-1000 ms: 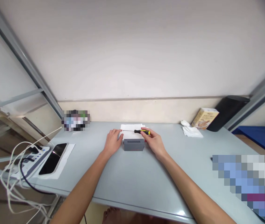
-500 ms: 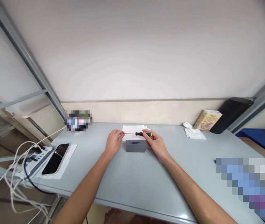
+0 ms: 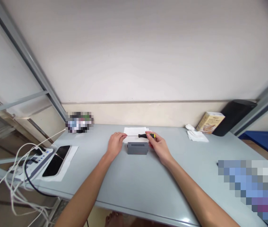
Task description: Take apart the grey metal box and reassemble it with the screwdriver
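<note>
My right hand (image 3: 157, 143) grips the black and yellow handle of a screwdriver (image 3: 143, 136), held level with its thin shaft toward the left. The fingers of my left hand (image 3: 116, 143) are pinched together at the tip of the shaft. Whether anything small is also between them, I cannot tell. Just below the screwdriver, a dark grey metal box (image 3: 137, 148) with a row of slots along its top stands on the grey table (image 3: 134, 179). Behind the screwdriver lies white paper (image 3: 134, 130), partly hidden.
At left, a phone (image 3: 57, 160) lies on white paper beside a power strip (image 3: 38, 160) with tangled cables. Back right hold crumpled tissues (image 3: 197, 136), a yellow carton (image 3: 210, 122) and a black cylinder (image 3: 234, 116). Blurred-out items sit back left and front right.
The screwdriver and my right hand have shifted very slightly to the right. My left hand stays at the shaft's tip, and the box has not moved.
</note>
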`<state>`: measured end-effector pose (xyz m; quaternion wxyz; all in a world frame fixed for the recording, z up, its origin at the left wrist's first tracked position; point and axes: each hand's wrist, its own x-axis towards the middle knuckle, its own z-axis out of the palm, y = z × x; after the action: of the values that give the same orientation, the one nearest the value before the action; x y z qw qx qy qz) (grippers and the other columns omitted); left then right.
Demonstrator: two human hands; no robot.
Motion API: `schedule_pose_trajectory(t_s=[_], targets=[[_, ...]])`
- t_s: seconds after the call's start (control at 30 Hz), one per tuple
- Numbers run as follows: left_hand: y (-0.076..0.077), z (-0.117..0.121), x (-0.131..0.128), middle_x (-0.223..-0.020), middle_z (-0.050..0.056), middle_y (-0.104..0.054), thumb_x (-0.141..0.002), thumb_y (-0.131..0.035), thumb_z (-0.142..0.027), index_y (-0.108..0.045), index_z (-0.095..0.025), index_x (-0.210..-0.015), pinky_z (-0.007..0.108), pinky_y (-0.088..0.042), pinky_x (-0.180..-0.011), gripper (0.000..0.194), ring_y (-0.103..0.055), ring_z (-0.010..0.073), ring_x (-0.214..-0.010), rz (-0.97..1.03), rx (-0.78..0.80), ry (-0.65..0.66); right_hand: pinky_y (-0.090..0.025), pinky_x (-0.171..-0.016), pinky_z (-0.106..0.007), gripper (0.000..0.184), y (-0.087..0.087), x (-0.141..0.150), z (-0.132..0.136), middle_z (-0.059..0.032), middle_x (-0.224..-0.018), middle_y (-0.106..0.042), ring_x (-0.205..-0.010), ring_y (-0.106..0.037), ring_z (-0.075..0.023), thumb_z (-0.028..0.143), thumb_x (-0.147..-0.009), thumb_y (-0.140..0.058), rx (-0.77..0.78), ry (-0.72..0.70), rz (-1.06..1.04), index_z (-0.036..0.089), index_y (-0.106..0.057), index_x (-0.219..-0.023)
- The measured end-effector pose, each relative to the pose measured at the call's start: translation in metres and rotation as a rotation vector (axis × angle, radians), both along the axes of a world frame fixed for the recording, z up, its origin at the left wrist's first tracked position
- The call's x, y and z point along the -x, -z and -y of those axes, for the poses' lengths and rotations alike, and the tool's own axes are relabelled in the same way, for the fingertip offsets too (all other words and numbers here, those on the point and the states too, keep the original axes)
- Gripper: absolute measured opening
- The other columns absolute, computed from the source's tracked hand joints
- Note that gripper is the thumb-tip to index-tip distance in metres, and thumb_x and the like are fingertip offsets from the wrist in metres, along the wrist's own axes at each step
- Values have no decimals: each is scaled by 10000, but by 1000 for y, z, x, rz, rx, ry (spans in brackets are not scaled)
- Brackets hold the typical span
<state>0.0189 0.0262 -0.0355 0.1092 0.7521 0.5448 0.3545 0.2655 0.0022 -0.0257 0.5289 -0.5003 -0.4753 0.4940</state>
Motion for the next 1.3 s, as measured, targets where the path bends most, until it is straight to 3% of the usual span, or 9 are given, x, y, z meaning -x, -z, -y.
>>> schedule_pose_trajectory(t_s=[0.2, 0.4, 0.47, 0.53, 0.63, 0.73, 0.93, 1.07, 1.3], targets=[[-3, 1, -4, -969, 57, -755, -1014, -553, -239, -778, -211, -1003, 334, -511, -892, 227, -661, 216, -964, 244, 64, 92, -348, -576, -264, 687, -2, -2, -1, 43, -617, -525, -590, -442, -135, 752, -748, -751, 5, 65, -80, 181, -760, -1131], [-12, 5, -9, -1268, 106, -691, -1068, -456, -382, -644, -219, -1374, 351, -473, -1004, 395, -605, 225, -1165, 373, 15, 26, -353, -547, -266, 621, -13, -4, -3, 29, -656, -566, -555, -422, -119, 759, -759, -729, -66, 176, -157, 195, -721, -1018], [-17, 6, -9, -1213, 107, -686, -1075, -412, -411, -667, -200, -1320, 340, -458, -1002, 412, -599, 219, -1137, 426, 7, -16, -349, -540, -264, 575, -19, -7, -3, 36, -642, -543, -552, -427, -121, 750, -793, -706, -103, 206, -187, 210, -700, -992], [-23, 8, -10, -1059, 81, -677, -1056, -421, -442, -720, -185, -1166, 314, -465, -910, 410, -600, 195, -964, 483, 72, 9, -346, -536, -261, 522, -25, -11, -2, 42, -638, -524, -549, -437, -119, 725, -824, -695, -137, 213, -213, 223, -683, -968], [-30, 12, -12, -812, 17, -574, -992, -495, -449, -739, -175, -971, 282, -412, -712, 367, -491, 151, -721, 586, 296, 128, -340, -525, -259, 465, -31, -13, 1, 47, -639, -503, -544, -447, -117, 689, -853, -690, -190, 223, -224, 232, -668, -936], [-34, 17, -15, -704, -25, -449, -904, -601, -420, -732, -172, -924, 271, -324, -634, 281, -400, 131, -656, 676, 460, 200, -338, -521, -259, 432, -32, -12, 3, 46, -636, -505, -540, -440, -115, 658, -881, -679, -243, 234, -212, 229, -663, -925], [-39, 18, -12, -704, -46, -344, -807, -679, -360, -722, -174, -951, 273, -211, -592, 239, -292, 112, -624, 820, 643, 311, -334, -511, -263, 424, -35, -11, 5, 51, -609, -483, -527, -421, -118, 646, -888, -672, -299, 269, -163, 224, -642, -892], [-41, 18, -10, -783, -21, -411, -762, -660, -297, -732, -189, -964, 269, -244, -601, 240, -330, 117, -660, 786, 694, 390, -352, -521, -269, 427, -40, -11, 7, 46, -637, -491, -537, -421, -122, 651, -880, -671, -320, 279, -117, 226, -631, -876], [-42, 19, -12, -795, -2, -436, -697, -610, -266, -710, -196, -950, 258, -298, -608, 281, -374, 135, -691, 731, 660, 386, -367, -537, -278, 458, -41, -5, 13, 37, -627, -493, -558, -443, -139, 687, -870, -664, -320, 242, -23, 231, -626, -857]])
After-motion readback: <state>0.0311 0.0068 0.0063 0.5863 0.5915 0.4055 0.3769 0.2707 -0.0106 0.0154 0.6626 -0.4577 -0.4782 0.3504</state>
